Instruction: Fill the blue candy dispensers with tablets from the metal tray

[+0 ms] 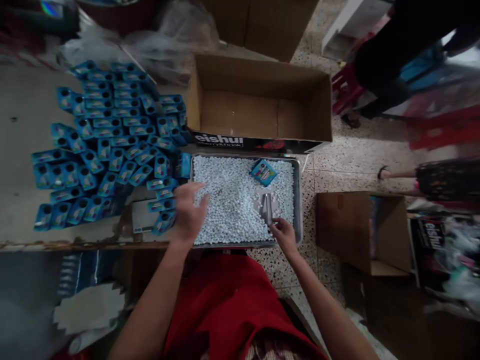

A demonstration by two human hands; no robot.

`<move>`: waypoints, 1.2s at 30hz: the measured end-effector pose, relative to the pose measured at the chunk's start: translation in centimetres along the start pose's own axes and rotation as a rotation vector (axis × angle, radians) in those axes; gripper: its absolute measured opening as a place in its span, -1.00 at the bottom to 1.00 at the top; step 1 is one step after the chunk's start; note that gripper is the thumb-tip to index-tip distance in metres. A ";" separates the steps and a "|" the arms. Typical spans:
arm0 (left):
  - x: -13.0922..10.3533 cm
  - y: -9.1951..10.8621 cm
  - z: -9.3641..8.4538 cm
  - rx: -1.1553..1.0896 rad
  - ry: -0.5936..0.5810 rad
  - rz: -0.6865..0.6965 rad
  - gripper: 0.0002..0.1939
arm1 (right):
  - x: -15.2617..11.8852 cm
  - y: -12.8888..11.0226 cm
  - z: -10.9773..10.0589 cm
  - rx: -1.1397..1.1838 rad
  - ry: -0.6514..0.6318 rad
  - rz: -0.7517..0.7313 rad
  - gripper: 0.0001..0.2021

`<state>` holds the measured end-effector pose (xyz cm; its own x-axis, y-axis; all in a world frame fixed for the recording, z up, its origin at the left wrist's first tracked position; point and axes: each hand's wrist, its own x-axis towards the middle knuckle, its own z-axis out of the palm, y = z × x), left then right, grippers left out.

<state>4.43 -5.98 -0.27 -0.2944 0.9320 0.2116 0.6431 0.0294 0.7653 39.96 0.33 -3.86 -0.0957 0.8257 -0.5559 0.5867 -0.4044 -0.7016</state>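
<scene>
A metal tray full of small pale-blue pellets lies in front of me. My right hand is closed on the near end of a shiny metal scoop, which rests among the pellets at the tray's right side. Just beyond the scoop, one small blue box lies on the pellets. My left hand, somewhat blurred, hovers at the tray's left edge with its fingers apart and nothing in them. Beside it, many small blue boxes with dark round holes stand crowded on the table.
A large open cardboard box stands behind the tray. Another cardboard box is on the speckled floor at right. Clear plastic bags lie at the back. Other people's legs show at far right.
</scene>
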 end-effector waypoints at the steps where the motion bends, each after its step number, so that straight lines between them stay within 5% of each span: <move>1: 3.0 1.9 3.6 0.038 -0.105 0.097 -0.47 | 0.3 -0.1 0.3 0.009 0.020 0.006 -0.64; 3: 9.1 4.8 10.4 0.117 -0.317 0.262 -0.37 | 0.9 -0.2 0.9 0.015 0.041 0.014 -0.66; 5: 14.1 6.0 15.5 0.209 -0.470 0.247 -0.14 | 1.2 -0.2 1.2 -0.004 0.061 0.010 -0.68; 8: 17.8 5.1 18.6 0.276 -0.639 0.247 -0.07 | 1.0 0.0 0.5 -0.135 0.148 -0.039 -0.70; 11: 17.0 3.3 17.2 0.247 -0.640 0.319 -0.12 | 1.0 -0.2 -1.3 -0.438 0.244 -0.070 -0.71; 15: 12.2 1.9 13.2 -0.013 -0.550 0.297 -0.14 | 3.2 -2.1 -4.4 -0.773 0.281 -0.181 -0.72; 20: 6.0 0.2 8.9 -0.137 -0.341 -0.029 -0.03 | 10.2 -5.3 -6.4 -1.029 0.201 -0.395 -0.71; 24: 3.2 -2.2 5.4 0.015 -0.213 -0.258 0.02 | 14.0 -6.1 -4.1 -1.143 -0.013 -0.529 -0.65; 28: 2.5 -2.9 2.4 0.127 -0.216 -0.267 -0.16 | 12.7 -6.3 0.7 -1.139 -0.189 -0.629 -0.51; 31: 2.5 -2.0 1.6 0.219 -0.199 -0.205 -0.26 | 9.9 -6.6 3.2 -1.141 -0.283 -0.662 -0.57; 36: 2.0 -0.3 3.8 0.346 -0.187 -0.270 -0.17 | 6.5 -5.6 1.3 -1.083 -0.099 -0.497 -0.78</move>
<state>6.39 -2.73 -2.39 -0.3712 0.9227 -0.1042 0.7684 0.3682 0.5234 35.02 7.42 -4.12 -0.5373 0.7448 -0.3956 0.8363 0.5314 -0.1353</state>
